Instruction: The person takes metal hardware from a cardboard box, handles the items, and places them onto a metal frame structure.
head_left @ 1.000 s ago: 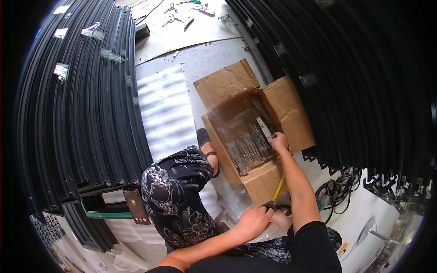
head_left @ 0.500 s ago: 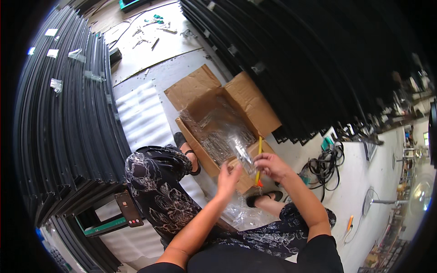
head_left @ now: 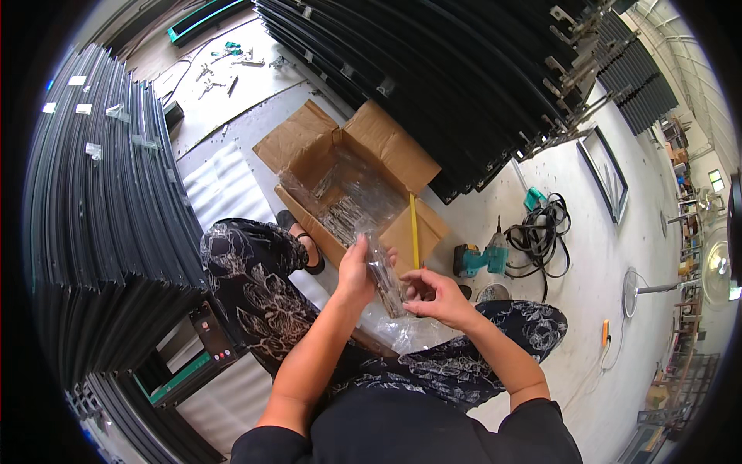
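Note:
A long clear plastic bag [head_left: 384, 277] with metal parts inside lies slanted between my hands, above the near end of an open cardboard box [head_left: 396, 145]. My left hand [head_left: 357, 272] is wrapped round its upper part, thumb on top. At the lower end, the thumb and fingers of my right hand [head_left: 439, 298] close on the bag's edge. Inside the box, metal pieces [head_left: 346, 215] lie in loose clear plastic film. A thin yellow strip [head_left: 414, 232] runs along the box's near right flap.
Black frames stand stacked at left [head_left: 108, 201] and far right [head_left: 433, 77]. A teal cordless drill [head_left: 488, 257] and a coiled black cable [head_left: 541, 243] are on the floor right of the box. Crumpled clear film [head_left: 406, 334] lies before my legs. A fan [head_left: 632, 294] stands further right.
My hands have come nearer my body, and my left hand now grips the bag. Before, both were over the box with shiny plastic between them. The view has turned, bringing the drill into sight.

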{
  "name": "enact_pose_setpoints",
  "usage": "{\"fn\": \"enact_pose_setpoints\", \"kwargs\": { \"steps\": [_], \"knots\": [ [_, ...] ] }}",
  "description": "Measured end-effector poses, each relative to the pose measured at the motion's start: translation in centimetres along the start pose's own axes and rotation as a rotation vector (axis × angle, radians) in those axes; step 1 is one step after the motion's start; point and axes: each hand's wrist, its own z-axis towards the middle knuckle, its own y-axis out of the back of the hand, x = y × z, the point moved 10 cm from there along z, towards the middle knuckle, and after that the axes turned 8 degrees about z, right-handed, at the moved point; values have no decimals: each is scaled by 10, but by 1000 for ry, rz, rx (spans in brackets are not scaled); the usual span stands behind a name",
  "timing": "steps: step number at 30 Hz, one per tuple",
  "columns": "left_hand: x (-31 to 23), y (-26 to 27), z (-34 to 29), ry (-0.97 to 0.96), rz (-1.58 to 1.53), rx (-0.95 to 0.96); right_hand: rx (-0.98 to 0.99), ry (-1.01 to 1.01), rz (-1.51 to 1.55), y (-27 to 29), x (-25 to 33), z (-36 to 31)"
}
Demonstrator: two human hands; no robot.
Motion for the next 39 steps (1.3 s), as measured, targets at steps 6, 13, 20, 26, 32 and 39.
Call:
{"fn": "enact_pose_setpoints", "kwargs": {
  "steps": [6, 13, 20, 26, 32, 39],
  "knots": [
    [7, -2, -2, 40, -29, 58, -5, 67, -118, -7, 15, -3],
    [10, -32, -24, 48, 102, 264, -256, 208, 66, 30, 24, 11],
    [17, -32, -23, -279, 649, 248, -260, 110, -272, 26, 33, 44],
    [20, -52, -35, -216, 710, 393, -510, 277, -173, 55, 32, 39],
    [21, -62, -46, -60, 765, 437, -554, 276, 285, 71, 25, 46],
    [13, -70, -50, -5, 724, 421, -410, 31, 688, 65, -13, 62]
  ]
}}
